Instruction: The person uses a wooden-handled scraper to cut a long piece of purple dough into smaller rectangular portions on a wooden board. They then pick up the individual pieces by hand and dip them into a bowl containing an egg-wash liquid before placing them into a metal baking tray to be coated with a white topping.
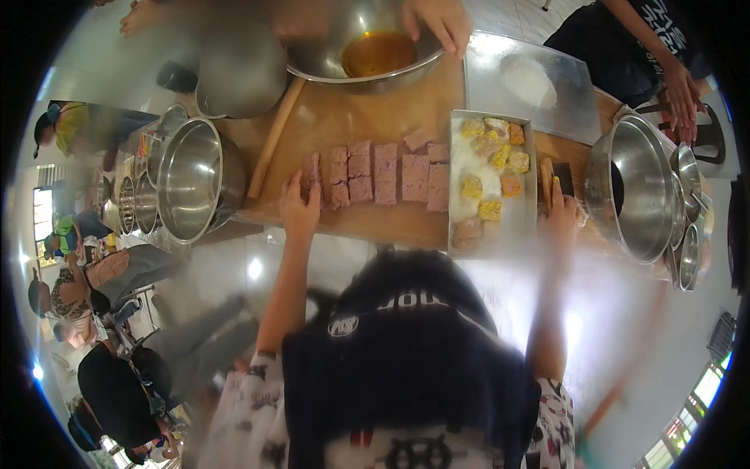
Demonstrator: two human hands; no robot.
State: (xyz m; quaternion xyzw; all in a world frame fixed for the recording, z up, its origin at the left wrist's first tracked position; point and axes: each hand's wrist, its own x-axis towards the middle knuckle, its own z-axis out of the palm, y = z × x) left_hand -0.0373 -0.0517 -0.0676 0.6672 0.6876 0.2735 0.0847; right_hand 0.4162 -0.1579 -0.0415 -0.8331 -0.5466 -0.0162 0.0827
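My left hand (299,205) is at the left end of the purple dough pieces, its thumb and fingers around the near end of a narrow purple strip (315,167). Several cut purple blocks (360,170) lie in rows to its right on the wooden board (375,225). My right hand (559,214) grips the wooden handle (546,176) of a dough scraper with a dark blade (563,179), just right of a shallow rectangular tray (521,234). Inside the tray are white powder (463,158) and several yellow-orange pieces (490,209), with purplish ones at the near end.
A rolling pin (275,140) lies left of the blocks. Steel bowls stand at the left (190,182) and right (641,193). Beyond, another person's hand (439,23) holds a bowl of amber liquid (378,55). A metal sheet (562,111) bears white powder. More people are around.
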